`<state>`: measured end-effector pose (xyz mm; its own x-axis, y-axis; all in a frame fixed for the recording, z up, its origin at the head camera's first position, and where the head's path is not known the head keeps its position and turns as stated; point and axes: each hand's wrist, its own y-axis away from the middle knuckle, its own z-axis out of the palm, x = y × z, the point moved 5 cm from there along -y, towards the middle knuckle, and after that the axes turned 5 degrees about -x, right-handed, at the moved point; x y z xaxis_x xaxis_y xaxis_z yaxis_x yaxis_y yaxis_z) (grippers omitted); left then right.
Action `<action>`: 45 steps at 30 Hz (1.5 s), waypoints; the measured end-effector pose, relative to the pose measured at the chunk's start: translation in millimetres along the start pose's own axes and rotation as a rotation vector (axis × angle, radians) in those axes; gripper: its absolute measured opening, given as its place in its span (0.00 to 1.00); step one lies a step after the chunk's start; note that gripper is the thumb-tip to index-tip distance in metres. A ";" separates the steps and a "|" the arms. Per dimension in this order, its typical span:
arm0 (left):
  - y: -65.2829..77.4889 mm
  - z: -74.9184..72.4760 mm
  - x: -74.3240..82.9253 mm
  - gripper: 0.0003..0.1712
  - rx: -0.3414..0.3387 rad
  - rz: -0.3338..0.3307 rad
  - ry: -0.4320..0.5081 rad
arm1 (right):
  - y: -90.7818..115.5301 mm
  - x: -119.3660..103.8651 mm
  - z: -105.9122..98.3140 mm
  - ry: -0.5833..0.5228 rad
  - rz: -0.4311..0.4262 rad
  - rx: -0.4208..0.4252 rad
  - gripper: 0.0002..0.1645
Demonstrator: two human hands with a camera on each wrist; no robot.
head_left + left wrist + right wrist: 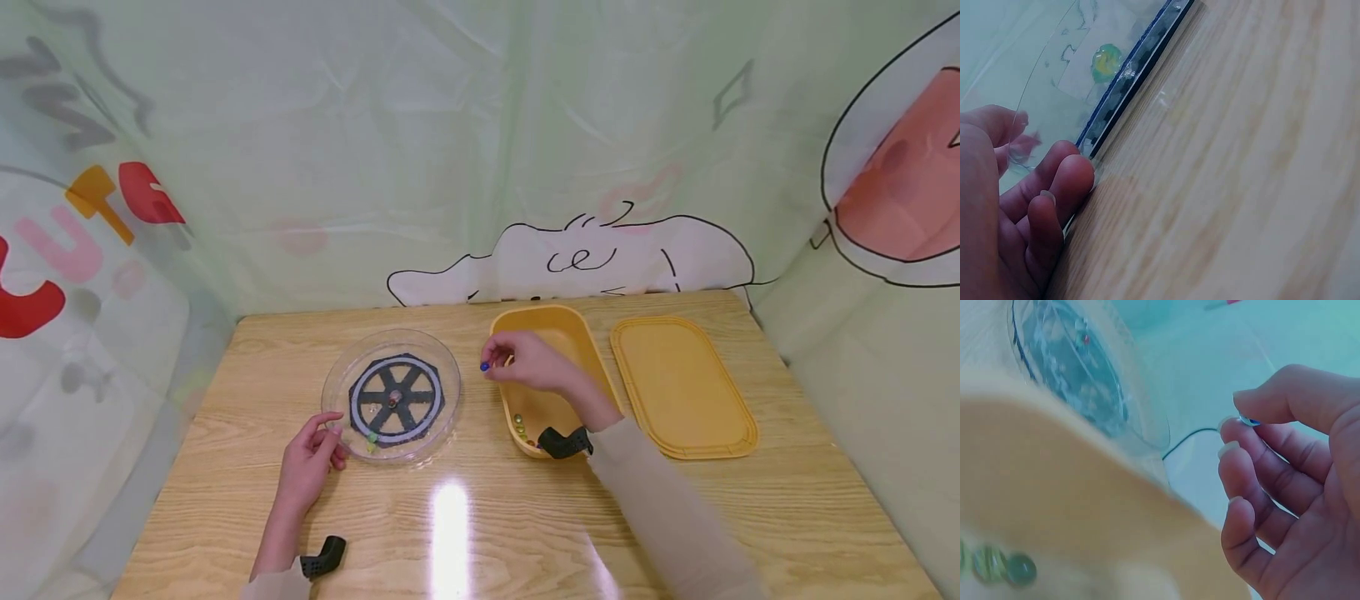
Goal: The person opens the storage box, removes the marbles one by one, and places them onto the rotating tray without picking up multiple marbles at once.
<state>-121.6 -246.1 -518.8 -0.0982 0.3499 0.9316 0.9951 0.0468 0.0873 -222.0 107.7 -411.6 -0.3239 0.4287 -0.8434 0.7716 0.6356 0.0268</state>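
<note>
My right hand pinches a small blue marble between thumb and fingertips, above the left rim of a yellow tray. In the right wrist view, part of the marble shows under the thumb while the other fingers bend loosely. My left hand holds the lower-left edge of a clear round dish, some fingers over the rim and others low against its outside. A dark wheel-like pattern shows through the dish. Green-yellow marbles lie near its lower edge; a small reddish object is at its centre.
Several greenish marbles lie along the tray's lower-left inner side. To the right rests a flat yellow lid. The wooden table meets a printed curtain at the back.
</note>
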 end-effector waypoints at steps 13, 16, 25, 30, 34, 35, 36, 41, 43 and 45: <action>1.1 0.0 -0.2 0.14 0.003 -0.019 0.001 | -25.9 -18.2 46.2 -0.029 -0.011 0.002 0.07; 1.4 0.2 -0.6 0.14 0.005 -0.022 -0.002 | -31.0 -23.4 56.3 -0.029 -0.019 0.022 0.08; 0.7 1.0 -1.6 0.13 0.000 -0.006 0.019 | -38.0 -27.2 79.2 -0.019 0.054 0.105 0.09; 0.3 0.2 -0.3 0.14 0.001 -0.005 0.013 | -40.1 -23.6 87.5 -0.050 0.082 0.122 0.08; 0.3 0.0 0.4 0.14 -0.001 -0.008 0.010 | -41.8 -20.1 93.3 -0.070 0.089 0.121 0.07; 0.4 0.1 0.5 0.14 -0.002 -0.008 0.008 | -42.2 -19.3 94.6 -0.076 0.090 0.119 0.07; 0.4 0.1 0.6 0.14 -0.003 -0.008 0.010 | -42.6 -18.4 95.8 -0.079 0.090 0.117 0.07; 0.0 0.5 1.3 0.14 -0.006 0.001 0.018 | -43.8 -16.5 99.2 -0.085 0.093 0.106 0.07; -0.3 0.4 1.2 0.14 -0.004 0.007 0.016 | -43.8 -16.8 99.8 -0.082 0.093 0.101 0.07; -0.3 0.3 1.0 0.13 0.000 0.011 0.013 | -43.9 -17.2 100.0 -0.079 0.091 0.097 0.07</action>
<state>-122.0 -245.5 -518.0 -0.0871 0.3387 0.9369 0.9961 0.0427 0.0772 -195.5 8.2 -451.9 -0.2090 0.4279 -0.8793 0.8466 0.5292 0.0563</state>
